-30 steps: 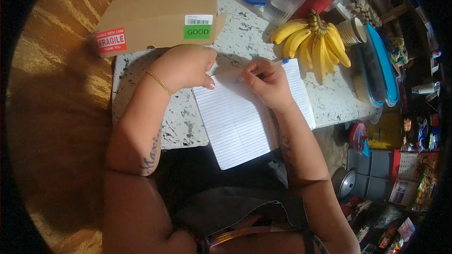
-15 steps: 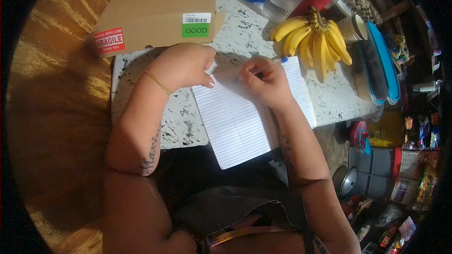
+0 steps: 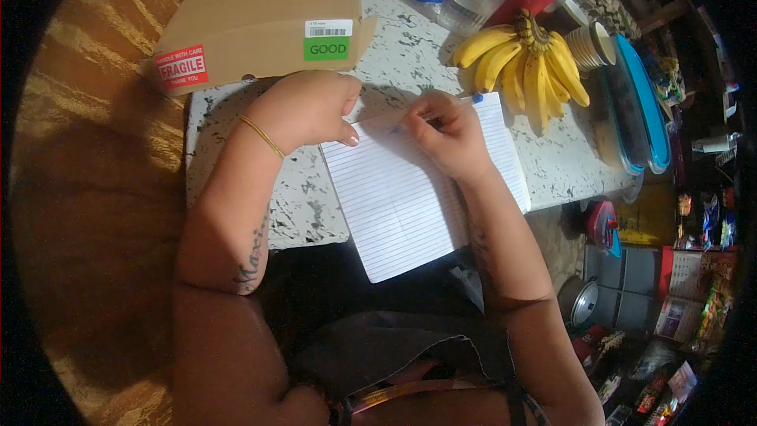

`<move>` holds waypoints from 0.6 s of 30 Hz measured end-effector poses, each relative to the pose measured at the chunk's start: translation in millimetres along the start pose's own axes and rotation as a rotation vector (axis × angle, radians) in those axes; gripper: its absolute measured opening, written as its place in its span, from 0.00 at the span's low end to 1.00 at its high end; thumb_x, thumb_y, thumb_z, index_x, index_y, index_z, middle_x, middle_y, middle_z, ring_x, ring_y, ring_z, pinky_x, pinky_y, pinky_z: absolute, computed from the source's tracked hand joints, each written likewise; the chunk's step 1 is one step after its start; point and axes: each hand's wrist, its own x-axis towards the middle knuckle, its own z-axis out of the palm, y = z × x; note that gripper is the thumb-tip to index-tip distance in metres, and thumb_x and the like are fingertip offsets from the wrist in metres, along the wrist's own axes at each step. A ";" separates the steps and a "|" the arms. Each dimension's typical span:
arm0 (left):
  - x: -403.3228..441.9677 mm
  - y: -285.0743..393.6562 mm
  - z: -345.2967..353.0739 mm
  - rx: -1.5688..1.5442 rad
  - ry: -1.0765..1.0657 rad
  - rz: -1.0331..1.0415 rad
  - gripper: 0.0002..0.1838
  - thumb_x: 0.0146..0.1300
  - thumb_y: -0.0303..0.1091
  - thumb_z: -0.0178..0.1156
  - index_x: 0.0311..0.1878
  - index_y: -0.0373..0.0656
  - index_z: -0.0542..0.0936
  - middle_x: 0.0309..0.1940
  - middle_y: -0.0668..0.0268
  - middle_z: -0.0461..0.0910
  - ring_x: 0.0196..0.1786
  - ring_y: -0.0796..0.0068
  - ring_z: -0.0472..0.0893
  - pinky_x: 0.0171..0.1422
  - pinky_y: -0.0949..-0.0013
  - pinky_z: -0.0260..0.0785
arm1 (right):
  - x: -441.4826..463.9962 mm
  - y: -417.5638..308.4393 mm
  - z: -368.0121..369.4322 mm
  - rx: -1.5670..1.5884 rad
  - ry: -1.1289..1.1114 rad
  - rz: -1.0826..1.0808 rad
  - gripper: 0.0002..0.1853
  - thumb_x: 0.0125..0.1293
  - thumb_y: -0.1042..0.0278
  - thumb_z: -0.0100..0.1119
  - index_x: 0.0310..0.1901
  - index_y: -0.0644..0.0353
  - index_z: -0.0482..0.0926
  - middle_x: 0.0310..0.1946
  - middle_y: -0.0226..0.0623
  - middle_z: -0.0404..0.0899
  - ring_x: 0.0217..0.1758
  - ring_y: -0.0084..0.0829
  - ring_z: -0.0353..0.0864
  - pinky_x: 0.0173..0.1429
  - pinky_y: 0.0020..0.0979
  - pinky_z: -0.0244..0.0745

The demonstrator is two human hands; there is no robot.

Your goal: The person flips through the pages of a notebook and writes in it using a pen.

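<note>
Your right hand (image 3: 455, 140) pinches the pen (image 3: 467, 102) between closed fingers near the top of the notebook (image 3: 394, 197), which lies open on the table (image 3: 307, 209), jutting past its near edge. Your left hand (image 3: 315, 113), half-curled, thumb apart, clasps nothing; press that thumb on the page corner to steady the overhang.

Over my feed I see smooth matt paper in the notebook (image 3: 394, 201), clear plastic in the pen (image 3: 476, 99), matt cardboard in the box (image 3: 260, 20), shiny metal in the bracelet (image 3: 264, 136).
</note>
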 end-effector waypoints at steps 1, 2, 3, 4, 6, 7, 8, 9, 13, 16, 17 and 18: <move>-0.1 0.4 -0.1 -0.003 -0.001 0.000 0.21 0.43 0.38 0.79 0.33 0.40 0.77 0.28 0.57 0.81 0.35 0.56 0.81 0.41 0.58 0.71 | 0.1 1.1 0.3 -0.003 0.007 -0.014 0.03 0.64 0.73 0.63 0.34 0.61 0.78 0.30 0.25 0.77 0.34 0.17 0.74 0.39 0.21 0.68; -0.3 0.9 -0.5 -0.007 -0.001 -0.001 0.21 0.43 0.38 0.79 0.33 0.40 0.77 0.28 0.57 0.81 0.35 0.56 0.81 0.41 0.58 0.71 | -0.1 1.2 -0.3 0.002 -0.002 0.000 0.03 0.63 0.73 0.63 0.34 0.61 0.79 0.29 0.25 0.77 0.34 0.17 0.73 0.39 0.22 0.68; -0.5 1.2 -0.9 -0.010 -0.002 -0.002 0.21 0.43 0.38 0.79 0.33 0.40 0.77 0.29 0.57 0.81 0.35 0.55 0.81 0.41 0.58 0.71 | -0.4 1.3 -1.3 0.007 -0.011 0.015 0.03 0.63 0.73 0.63 0.34 0.61 0.79 0.29 0.25 0.77 0.34 0.17 0.73 0.39 0.22 0.68; -0.4 1.6 -1.5 -0.015 -0.006 -0.010 0.21 0.43 0.38 0.79 0.33 0.40 0.77 0.29 0.57 0.81 0.35 0.55 0.81 0.41 0.58 0.71 | -0.2 1.2 -1.8 0.013 -0.021 0.030 0.03 0.63 0.73 0.63 0.34 0.61 0.79 0.29 0.25 0.77 0.34 0.17 0.73 0.39 0.22 0.68; -0.3 2.5 -2.5 -0.024 -0.015 -0.027 0.21 0.43 0.38 0.79 0.33 0.40 0.77 0.29 0.57 0.81 0.35 0.55 0.81 0.41 0.57 0.71 | 0.5 -2.9 -2.9 0.062 -0.045 0.037 0.03 0.63 0.73 0.63 0.34 0.61 0.79 0.29 0.24 0.76 0.33 0.17 0.73 0.39 0.22 0.68; -0.2 2.3 -2.3 -0.014 -0.016 -0.026 0.21 0.43 0.38 0.79 0.33 0.40 0.77 0.29 0.56 0.81 0.35 0.55 0.81 0.41 0.57 0.71 | 0.4 -4.1 -3.1 0.086 -0.057 0.041 0.03 0.63 0.72 0.63 0.34 0.61 0.79 0.29 0.24 0.76 0.33 0.17 0.72 0.39 0.22 0.68; 0.1 2.2 -1.9 -0.005 -0.016 -0.026 0.21 0.43 0.38 0.79 0.33 0.40 0.77 0.29 0.56 0.81 0.35 0.55 0.81 0.41 0.57 0.71 | 0.3 -3.3 -2.7 0.084 -0.047 0.027 0.03 0.63 0.72 0.63 0.34 0.61 0.79 0.29 0.24 0.76 0.33 0.17 0.72 0.39 0.22 0.67; 0.4 2.2 -1.4 0.003 -0.017 -0.025 0.21 0.43 0.38 0.79 0.33 0.40 0.77 0.29 0.56 0.81 0.36 0.55 0.81 0.41 0.57 0.71 | 0.6 -2.1 -2.2 0.083 -0.037 0.012 0.03 0.63 0.73 0.63 0.34 0.61 0.79 0.29 0.24 0.76 0.33 0.17 0.72 0.38 0.22 0.67; 0.3 1.7 -0.9 -0.003 -0.021 -0.022 0.21 0.44 0.38 0.79 0.33 0.40 0.77 0.30 0.56 0.81 0.36 0.56 0.81 0.41 0.57 0.71 | 0.0 -4.1 -1.7 0.022 -0.015 0.001 0.03 0.63 0.73 0.63 0.33 0.61 0.79 0.29 0.24 0.76 0.33 0.17 0.72 0.38 0.21 0.67; 0.4 3.9 -2.1 -0.004 -0.033 -0.041 0.21 0.44 0.38 0.79 0.34 0.40 0.76 0.30 0.56 0.81 0.36 0.56 0.81 0.41 0.58 0.71 | 0.4 0.9 -1.7 0.040 -0.020 -0.008 0.03 0.63 0.73 0.62 0.33 0.61 0.79 0.29 0.24 0.76 0.33 0.17 0.72 0.38 0.21 0.67; 0.2 3.6 -2.1 -0.007 -0.031 -0.038 0.21 0.44 0.39 0.79 0.34 0.40 0.76 0.29 0.56 0.81 0.36 0.56 0.81 0.41 0.58 0.71 | 0.5 0.8 -2.1 0.026 -0.019 -0.010 0.03 0.63 0.73 0.62 0.33 0.61 0.79 0.29 0.24 0.76 0.33 0.17 0.73 0.39 0.22 0.68; -0.1 3.2 -2.1 -0.010 -0.030 -0.035 0.21 0.44 0.39 0.79 0.34 0.40 0.76 0.29 0.56 0.81 0.36 0.56 0.81 0.41 0.58 0.71 | 0.6 0.2 -2.6 0.011 -0.018 -0.012 0.03 0.63 0.74 0.62 0.33 0.61 0.79 0.29 0.24 0.76 0.33 0.17 0.73 0.39 0.22 0.68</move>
